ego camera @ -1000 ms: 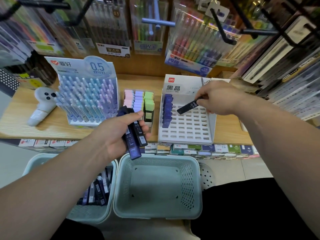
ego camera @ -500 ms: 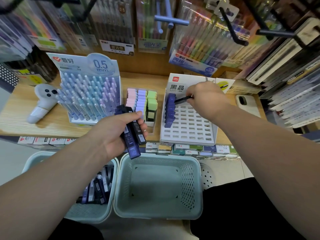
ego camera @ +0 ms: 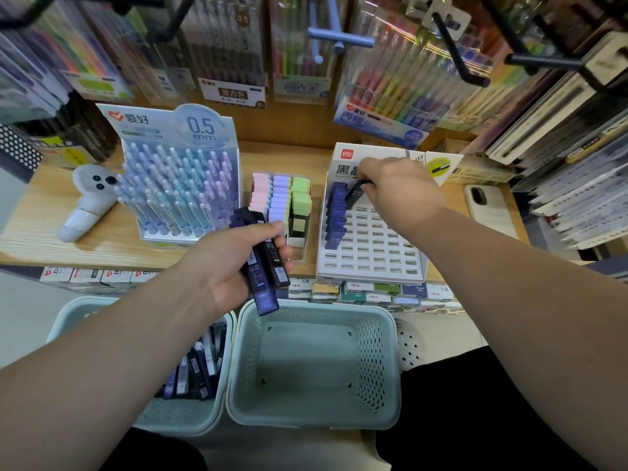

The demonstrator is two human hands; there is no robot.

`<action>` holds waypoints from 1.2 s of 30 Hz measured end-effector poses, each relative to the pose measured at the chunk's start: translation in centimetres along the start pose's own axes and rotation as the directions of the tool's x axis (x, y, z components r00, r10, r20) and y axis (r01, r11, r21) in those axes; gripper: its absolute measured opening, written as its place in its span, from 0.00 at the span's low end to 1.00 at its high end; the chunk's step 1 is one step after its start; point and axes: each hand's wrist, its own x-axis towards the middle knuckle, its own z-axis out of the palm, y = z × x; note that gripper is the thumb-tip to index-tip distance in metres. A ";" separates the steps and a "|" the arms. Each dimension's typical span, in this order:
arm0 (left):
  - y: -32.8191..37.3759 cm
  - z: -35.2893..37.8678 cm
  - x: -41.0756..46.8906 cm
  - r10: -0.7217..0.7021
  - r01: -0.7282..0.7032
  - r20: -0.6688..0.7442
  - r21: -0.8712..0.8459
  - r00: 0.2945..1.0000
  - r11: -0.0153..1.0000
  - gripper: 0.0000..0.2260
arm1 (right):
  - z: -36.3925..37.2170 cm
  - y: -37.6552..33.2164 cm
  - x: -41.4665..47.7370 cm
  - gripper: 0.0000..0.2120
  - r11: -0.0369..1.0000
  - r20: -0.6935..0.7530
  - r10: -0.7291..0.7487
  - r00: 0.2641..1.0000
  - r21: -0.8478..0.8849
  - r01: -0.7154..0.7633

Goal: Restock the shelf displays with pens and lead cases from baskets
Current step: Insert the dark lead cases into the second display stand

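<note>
Head view: our right hand (ego camera: 401, 188) pinches one black case (ego camera: 355, 196) by its top end. The case leans. Its long side runs from the fingers down and to the left, and its low end points at the white rack (ego camera: 373, 248). That low end is near the top of the second column, just beside the row of purple cases (ego camera: 336, 215) in the first column. We cannot tell if the tip is in a slot yet. We think the next move is a push down along the long side, so the tip must line up with the slot first.

The right hand is the near one to the rack. Our left hand (ego camera: 227, 266) is lower and off to the left. It grips a bunch of cases (ego camera: 263, 266) that stick out past the palm at both ends. More cases lie in the left basket (ego camera: 190, 419), with the middle basket (ego camera: 312, 416) next to it.

The rack sits on a wood shelf (ego camera: 37, 222). Many slots to the right of the purple row and below it have no case in them, so we have room. A box of erasers (ego camera: 282, 202) and a pen stand (ego camera: 180, 185) are to the left of the rack, and a phone (ego camera: 489, 209) lies to its right. Pen packs (ego camera: 384, 86) hang above.
</note>
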 end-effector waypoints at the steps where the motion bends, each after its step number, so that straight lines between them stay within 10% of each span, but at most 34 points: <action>1: 0.0 0.0 0.0 0.001 -0.001 0.001 0.001 1.000 1.000 0.02 | 0.0 0.0 0.0 0.09 1.000 -0.001 -0.005 1.000 -0.003 0.005; 15: 0.0 -0.1 -0.4 -0.002 0.002 0.025 0.000 1.000 1.000 0.03 | 0.0 -0.5 -0.2 0.15 0.998 0.097 0.011 0.995 -0.058 -0.005; 23: -0.2 1.2 -2.0 0.034 -0.036 0.067 0.028 0.997 0.999 0.06 | -2.2 -1.4 -2.0 0.11 0.980 -0.038 0.038 0.999 0.197 -0.030; 28: -1.8 3.2 -4.0 0.114 -0.115 0.069 0.013 0.991 0.993 0.05 | -4.9 -3.6 -6.5 0.19 0.629 0.278 -0.194 0.941 0.771 -0.098; 36: -4.1 6.6 -8.6 0.202 -0.200 0.060 -0.033 0.978 0.979 0.07 | -6.3 -4.1 -12.7 0.17 0.371 0.246 -0.344 0.906 0.922 -0.109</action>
